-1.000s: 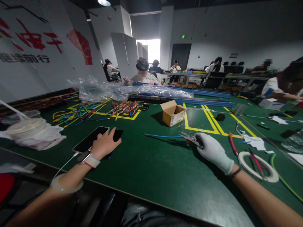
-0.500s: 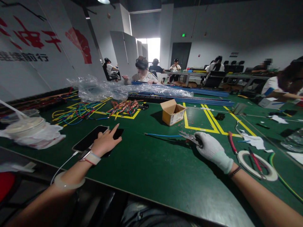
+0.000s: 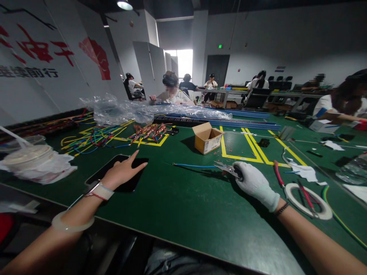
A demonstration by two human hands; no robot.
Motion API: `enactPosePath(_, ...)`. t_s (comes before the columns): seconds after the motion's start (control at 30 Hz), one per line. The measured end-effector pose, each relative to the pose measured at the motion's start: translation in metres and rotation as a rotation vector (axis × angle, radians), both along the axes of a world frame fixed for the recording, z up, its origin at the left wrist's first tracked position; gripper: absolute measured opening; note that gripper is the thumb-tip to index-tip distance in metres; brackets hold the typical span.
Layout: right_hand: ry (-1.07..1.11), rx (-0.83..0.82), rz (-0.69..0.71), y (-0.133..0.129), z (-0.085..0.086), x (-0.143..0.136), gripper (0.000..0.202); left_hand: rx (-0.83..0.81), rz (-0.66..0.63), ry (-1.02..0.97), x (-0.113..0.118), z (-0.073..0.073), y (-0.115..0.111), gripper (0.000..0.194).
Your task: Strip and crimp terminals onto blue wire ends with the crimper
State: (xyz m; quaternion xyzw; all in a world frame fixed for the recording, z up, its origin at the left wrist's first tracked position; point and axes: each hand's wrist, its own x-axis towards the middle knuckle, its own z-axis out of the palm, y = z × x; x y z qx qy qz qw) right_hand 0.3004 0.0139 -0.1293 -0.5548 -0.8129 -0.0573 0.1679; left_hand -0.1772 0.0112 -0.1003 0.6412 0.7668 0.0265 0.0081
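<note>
My bare left hand (image 3: pixel 122 172) is over two dark phones lying side by side, fingers spread, holding nothing. The left phone (image 3: pixel 99 172) lies partly under my wrist; the right phone (image 3: pixel 134 177) shows beneath my fingers. My gloved right hand (image 3: pixel 249 177) is closed around the handles of metal pliers (image 3: pixel 228 168), whose jaws point left. A blue wire (image 3: pixel 195 165) lies on the green table, its right end at the plier jaws. Whether the jaws grip it is too small to tell.
Beyond the hands stand an open cardboard box (image 3: pixel 208 139), bundled wires (image 3: pixel 100 137) and plastic wrap (image 3: pixel 123 110). A white ring (image 3: pixel 292 204) is at right, a lidded cup (image 3: pixel 27 156) at left. People sit behind the table.
My left hand has shifted slightly left and down over the phones, uncovering more of the right one. My right hand still holds the pliers; the whole view has moved a little.
</note>
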Motion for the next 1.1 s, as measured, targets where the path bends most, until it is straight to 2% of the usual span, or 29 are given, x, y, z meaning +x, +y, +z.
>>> enactPosePath(0.07, -0.010, 0.003, 0.003, -0.001, 0.001, -0.001, 0.025, 0.065, -0.007, 0.050, -0.001, 0.012, 0.000, 0.072)
enactPosePath(0.2, -0.029, 0.003, -0.024, -0.003, 0.002, -0.002, 0.026, 0.267, -0.211, 0.282, -0.002, 0.027, 0.006, 0.056)
enactPosePath(0.3, -0.037, 0.002, -0.033, -0.003, 0.002, -0.002, 0.026, 0.285, -0.310, 0.389, -0.001, 0.026, 0.016, 0.055)
enactPosePath(0.43, -0.043, 0.006, -0.031, -0.003, 0.001, -0.001, 0.026, 0.211, -0.387, 0.438, 0.002, 0.019, 0.022, 0.064)
enactPosePath(0.53, -0.042, 0.002, -0.018, -0.002, 0.001, 0.000, 0.027, 0.171, -0.436, 0.416, 0.004, 0.018, 0.009, 0.070)
enactPosePath(0.67, -0.046, -0.010, -0.016, -0.002, 0.001, 0.000, 0.028, 0.165, -0.502, 0.295, -0.006, 0.019, -0.026, 0.075)
enactPosePath(0.73, -0.048, -0.020, -0.020, -0.001, 0.001, 0.000, 0.029, 0.183, -0.470, 0.181, -0.016, 0.017, -0.044, 0.072)
enactPosePath(0.87, -0.055, -0.025, -0.025, -0.001, 0.001, 0.000, 0.030, 0.232, -0.297, -0.078, -0.031, 0.002, -0.071, 0.062)
enactPosePath(0.97, -0.060, -0.023, -0.033, 0.000, -0.001, 0.001, 0.031, 0.252, -0.194, -0.167, -0.030, -0.013, -0.084, 0.071)
enactPosePath(1.1, -0.059, -0.023, -0.033, 0.001, -0.002, 0.001, 0.033, 0.271, -0.142, -0.168, -0.017, -0.025, -0.089, 0.086)
